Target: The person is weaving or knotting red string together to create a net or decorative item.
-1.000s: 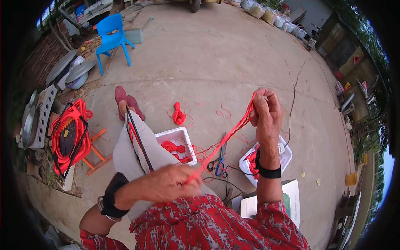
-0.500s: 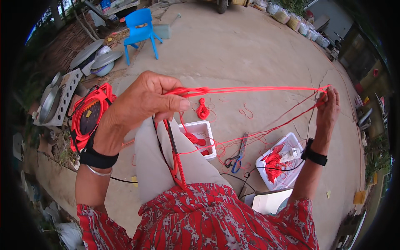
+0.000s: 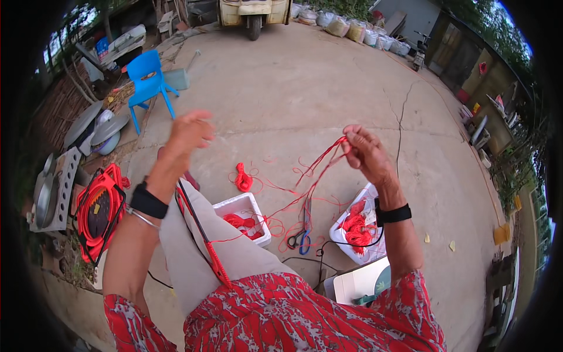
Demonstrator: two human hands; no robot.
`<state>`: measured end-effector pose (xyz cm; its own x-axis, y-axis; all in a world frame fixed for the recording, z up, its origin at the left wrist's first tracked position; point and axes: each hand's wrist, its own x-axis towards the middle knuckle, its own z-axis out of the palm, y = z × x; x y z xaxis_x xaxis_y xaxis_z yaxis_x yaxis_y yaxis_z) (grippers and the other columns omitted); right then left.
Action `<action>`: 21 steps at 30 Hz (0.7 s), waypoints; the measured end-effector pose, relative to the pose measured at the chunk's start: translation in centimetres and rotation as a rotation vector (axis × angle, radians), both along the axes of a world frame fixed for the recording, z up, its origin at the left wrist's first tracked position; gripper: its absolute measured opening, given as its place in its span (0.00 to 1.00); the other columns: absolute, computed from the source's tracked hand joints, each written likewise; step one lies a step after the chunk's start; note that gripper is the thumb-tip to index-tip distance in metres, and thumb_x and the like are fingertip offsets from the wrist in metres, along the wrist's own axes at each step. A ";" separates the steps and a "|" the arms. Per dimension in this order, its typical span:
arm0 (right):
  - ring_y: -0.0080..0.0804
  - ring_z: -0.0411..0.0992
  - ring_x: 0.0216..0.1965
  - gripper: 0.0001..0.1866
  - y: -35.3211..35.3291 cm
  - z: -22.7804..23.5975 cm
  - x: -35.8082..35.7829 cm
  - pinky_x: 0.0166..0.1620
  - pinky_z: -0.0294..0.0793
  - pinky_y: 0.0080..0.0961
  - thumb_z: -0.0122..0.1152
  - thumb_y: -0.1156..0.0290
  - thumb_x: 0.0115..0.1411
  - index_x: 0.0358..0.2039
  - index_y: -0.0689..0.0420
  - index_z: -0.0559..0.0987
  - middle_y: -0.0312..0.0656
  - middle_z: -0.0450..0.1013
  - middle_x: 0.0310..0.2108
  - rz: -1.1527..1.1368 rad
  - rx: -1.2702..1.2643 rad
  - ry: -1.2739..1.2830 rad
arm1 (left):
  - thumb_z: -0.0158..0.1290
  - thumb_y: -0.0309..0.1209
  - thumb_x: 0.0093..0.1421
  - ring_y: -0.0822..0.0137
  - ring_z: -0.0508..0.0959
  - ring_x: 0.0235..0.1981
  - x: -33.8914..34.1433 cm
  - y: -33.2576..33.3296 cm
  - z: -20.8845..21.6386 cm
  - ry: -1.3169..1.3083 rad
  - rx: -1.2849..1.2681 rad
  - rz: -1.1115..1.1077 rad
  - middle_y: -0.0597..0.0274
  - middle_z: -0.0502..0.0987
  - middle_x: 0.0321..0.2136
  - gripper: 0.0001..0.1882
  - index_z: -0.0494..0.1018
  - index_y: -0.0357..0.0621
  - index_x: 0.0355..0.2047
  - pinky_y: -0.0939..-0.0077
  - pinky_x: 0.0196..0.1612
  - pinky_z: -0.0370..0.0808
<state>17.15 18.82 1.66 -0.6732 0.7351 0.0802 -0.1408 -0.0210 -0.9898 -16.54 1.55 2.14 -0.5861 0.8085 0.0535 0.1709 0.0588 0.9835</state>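
Note:
My right hand (image 3: 368,154) is raised right of centre, its fingertips pinched on strands of red cord (image 3: 335,145) that hang in loose loops toward the ground. My left hand (image 3: 189,134) is up at the left, somewhat blurred, with its fingers apart and nothing visible in them. Across my lap lies a thin dark rod (image 3: 198,227), its near end wrapped in red cord (image 3: 217,265). One thin strand runs from it toward the right. Between my legs and a white box of cord sit scissors (image 3: 305,233) with blue and black handles, strands lying over them.
A white foam box (image 3: 258,205) and a white basket (image 3: 346,249) hold red cord. A small red bundle (image 3: 243,178) lies beyond the foam box. At left stand a red cord reel (image 3: 101,211) and a blue chair (image 3: 146,88). A pale lidded box (image 3: 352,286) is at my right.
My left hand has let go of the red cord and moved left. The right hand has come inward and lower, and the cord stretched between the hands now hangs slack from it.

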 end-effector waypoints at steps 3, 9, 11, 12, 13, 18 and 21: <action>0.17 0.58 0.14 0.09 -1.6 0.5 -0.5 0.16 0.53 0.13 0.50 0.68 0.64 0.42 0.57 0.70 0.35 0.69 0.23 0.086 -0.082 0.047 | 0.54 0.31 0.54 0.70 0.78 0.28 5.1 1.3 -0.8 -0.087 -0.044 -0.346 0.59 0.79 0.29 0.12 0.76 0.36 0.37 0.79 0.32 0.73; 0.18 0.62 0.15 0.14 -3.0 1.2 -1.5 0.15 0.52 0.13 0.52 0.67 0.62 0.45 0.60 0.67 0.40 0.73 0.30 0.204 -0.065 0.103 | 0.55 0.28 0.52 0.72 0.76 0.33 12.4 3.5 -1.3 -0.179 -0.027 -0.547 0.58 0.79 0.31 0.13 0.76 0.33 0.37 0.78 0.39 0.72; 0.19 0.64 0.16 0.14 -3.1 1.8 -1.7 0.16 0.54 0.13 0.53 0.68 0.62 0.46 0.60 0.67 0.41 0.73 0.31 0.200 -0.060 0.101 | 0.55 0.27 0.52 0.72 0.76 0.35 13.3 4.4 -1.3 -0.187 0.019 -0.550 0.58 0.79 0.32 0.13 0.76 0.32 0.37 0.77 0.41 0.72; 0.19 0.65 0.16 0.15 -3.2 1.9 -1.7 0.16 0.55 0.13 0.53 0.68 0.62 0.46 0.60 0.67 0.42 0.74 0.32 0.197 -0.054 0.105 | 0.55 0.27 0.52 0.72 0.75 0.36 13.6 4.8 -1.2 -0.188 0.064 -0.551 0.58 0.79 0.32 0.14 0.76 0.32 0.38 0.76 0.43 0.71; 0.19 0.65 0.16 0.15 -3.2 2.0 -1.6 0.16 0.55 0.13 0.53 0.68 0.62 0.46 0.60 0.67 0.42 0.74 0.32 0.189 -0.061 0.099 | 0.55 0.27 0.52 0.72 0.75 0.36 13.9 5.2 -1.3 -0.197 0.059 -0.558 0.58 0.79 0.32 0.14 0.76 0.32 0.38 0.76 0.43 0.71; 0.20 0.67 0.16 0.15 -3.9 2.2 -2.2 0.16 0.57 0.13 0.53 0.69 0.61 0.46 0.61 0.67 0.42 0.75 0.34 0.161 -0.016 0.137 | 0.55 0.26 0.52 0.70 0.75 0.37 15.0 6.0 -2.4 -0.217 0.055 -0.676 0.57 0.78 0.33 0.14 0.76 0.31 0.38 0.76 0.45 0.70; 0.19 0.68 0.15 0.12 -3.6 2.2 -1.9 0.15 0.56 0.13 0.53 0.69 0.61 0.43 0.60 0.69 0.42 0.76 0.33 0.078 0.081 0.046 | 0.55 0.25 0.52 0.69 0.75 0.38 15.0 6.0 -2.4 -0.275 -0.061 -0.719 0.56 0.78 0.35 0.15 0.75 0.31 0.41 0.75 0.47 0.70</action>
